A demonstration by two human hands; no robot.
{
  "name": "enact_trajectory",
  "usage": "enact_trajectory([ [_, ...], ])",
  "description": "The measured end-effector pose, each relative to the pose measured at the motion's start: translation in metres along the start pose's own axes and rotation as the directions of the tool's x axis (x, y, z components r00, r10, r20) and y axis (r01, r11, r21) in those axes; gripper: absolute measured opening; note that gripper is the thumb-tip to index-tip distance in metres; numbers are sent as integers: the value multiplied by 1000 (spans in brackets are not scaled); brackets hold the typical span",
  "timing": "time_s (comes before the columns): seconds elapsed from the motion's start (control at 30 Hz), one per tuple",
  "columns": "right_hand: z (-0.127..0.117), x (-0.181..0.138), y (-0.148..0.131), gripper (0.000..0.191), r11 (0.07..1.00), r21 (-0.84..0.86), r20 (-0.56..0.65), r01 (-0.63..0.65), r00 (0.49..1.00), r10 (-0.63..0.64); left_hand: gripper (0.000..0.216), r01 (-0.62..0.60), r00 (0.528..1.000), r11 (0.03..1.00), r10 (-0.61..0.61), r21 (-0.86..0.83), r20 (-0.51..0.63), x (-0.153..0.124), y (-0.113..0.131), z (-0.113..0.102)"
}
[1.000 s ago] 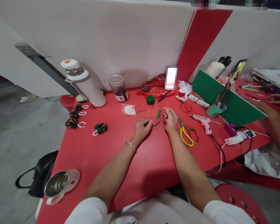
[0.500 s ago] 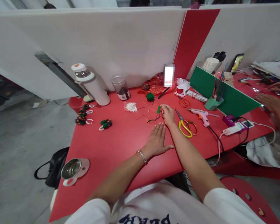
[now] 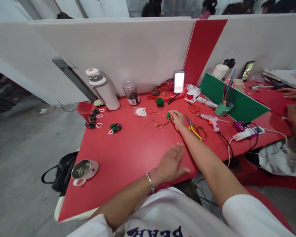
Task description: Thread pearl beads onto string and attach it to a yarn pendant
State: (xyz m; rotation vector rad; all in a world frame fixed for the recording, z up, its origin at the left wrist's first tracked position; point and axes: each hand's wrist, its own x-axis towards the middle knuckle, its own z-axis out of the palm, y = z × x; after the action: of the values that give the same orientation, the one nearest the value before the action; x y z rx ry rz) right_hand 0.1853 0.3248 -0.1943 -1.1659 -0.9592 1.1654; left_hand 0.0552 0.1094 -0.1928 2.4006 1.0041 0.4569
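Observation:
My right hand (image 3: 177, 118) is stretched out over the red table (image 3: 138, 148) with its fingers pinched on thin red and green threads (image 3: 162, 123) beside a small green piece (image 3: 168, 115). My left hand (image 3: 171, 163) hovers flat and open near the table's front edge, holding nothing, slightly blurred; a silver bangle sits on its wrist. Yellow-handled scissors (image 3: 194, 130) lie just right of my right hand.
A white flask (image 3: 103, 89), a clear jar (image 3: 131, 92), a bag of white beads (image 3: 140, 112), green-and-bead ornaments (image 3: 115, 128), a pink glue gun (image 3: 211, 120) and a steel cup (image 3: 83, 170) stand on the table. Another person's hands (image 3: 294, 95) are at the far right beyond a green board (image 3: 239, 104).
My left hand let go of the threads and drew back toward the table's front edge, opening flat. My right hand kept its pinch on the threads. The view has pulled back.

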Motion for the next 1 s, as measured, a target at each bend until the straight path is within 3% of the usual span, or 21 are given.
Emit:
enact_trajectory([
  [0.1, 2, 1, 1, 43, 1000, 4, 12, 13, 1000, -13, 102, 306, 945, 940, -281, 150, -167, 11, -33, -15],
  [0.17, 4, 1, 1, 44, 1000, 5, 23, 26, 999, -26, 113, 325, 942, 924, -298, 202, -154, 22, -39, -13],
  [0.27, 4, 3, 1, 46, 999, -9, 47, 40, 998, -39, 124, 196, 980, 961, -183, 195, -85, 45, -22, 5],
  [0.43, 1, 6, 3, 47, 996, -69, 67, 65, 996, -60, 107, -103, 995, 993, 102, 55, 12, 61, 21, 26],
  [0.53, 1, 7, 6, 47, 990, -98, 43, 99, 995, -95, 97, -310, 948, 948, 314, -67, 56, 43, 36, 30],
  [0.63, 1, 6, 10, 45, 983, -117, 32, 139, 990, -136, 54, -432, 876, 871, 467, -233, 122, 21, 46, 41],
  [0.7, 1, 4, 12, 43, 977, -132, 31, 165, 986, -162, 32, -425, 854, 841, 495, -334, 161, 14, 49, 50],
  [0.8, 0, 0, 12, 39, 968, -162, 40, 189, 982, -185, 41, -319, 904, 871, 398, -372, 157, 12, 50, 52],
  [0.9, 0, 0, 10, 34, 958, -207, 60, 197, 980, -189, 37, -278, 932, 907, 334, -316, 138, 13, 50, 35],
  [1.0, 1, 2, 10, 30, 950, -250, 51, 187, 982, -180, 29, -341, 912, 916, 377, -210, 164, 12, 50, 18],
])
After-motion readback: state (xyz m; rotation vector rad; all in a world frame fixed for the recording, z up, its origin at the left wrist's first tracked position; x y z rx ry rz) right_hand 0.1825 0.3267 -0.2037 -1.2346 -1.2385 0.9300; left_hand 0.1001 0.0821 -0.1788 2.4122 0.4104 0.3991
